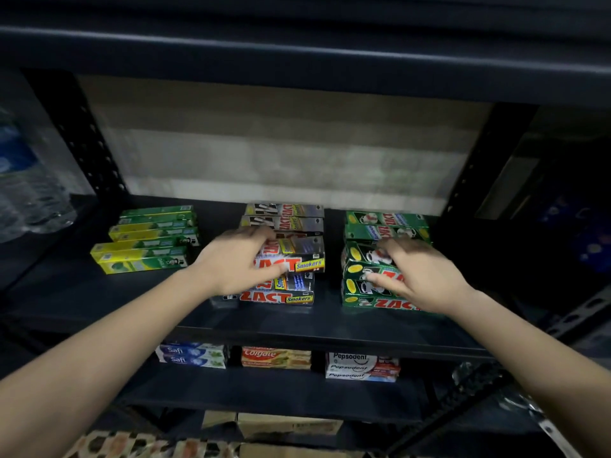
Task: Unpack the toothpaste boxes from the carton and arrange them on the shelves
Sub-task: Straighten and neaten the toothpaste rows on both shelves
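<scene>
Both hands reach onto the dark metal shelf (99,292). The left hand (236,259) curls its fingers and thumb around a silver-and-black cardboard toothpaste box printed "ZACT Smokers" (297,257) — the top one of the front pile in the middle stack (284,259), with more of the same boxes under and behind it. The right hand (416,276) grips the green cardboard "ZACT" boxes (360,272) at the front of the right-hand stack, thumb on their near face, fingers over the top; further green boxes lie behind. Well apart to the left sits a stack of yellow-and-green toothpaste boxes (148,241), their lettering too blurred to read. On the lower shelf (264,398) stand three small piles — blue-and-white "Safi" boxes (191,355), red "Colgate" boxes (276,358), and white-and-red "Pepsodent" boxes (362,366). A brown cardboard carton (287,424) shows below, partly hidden.
</scene>
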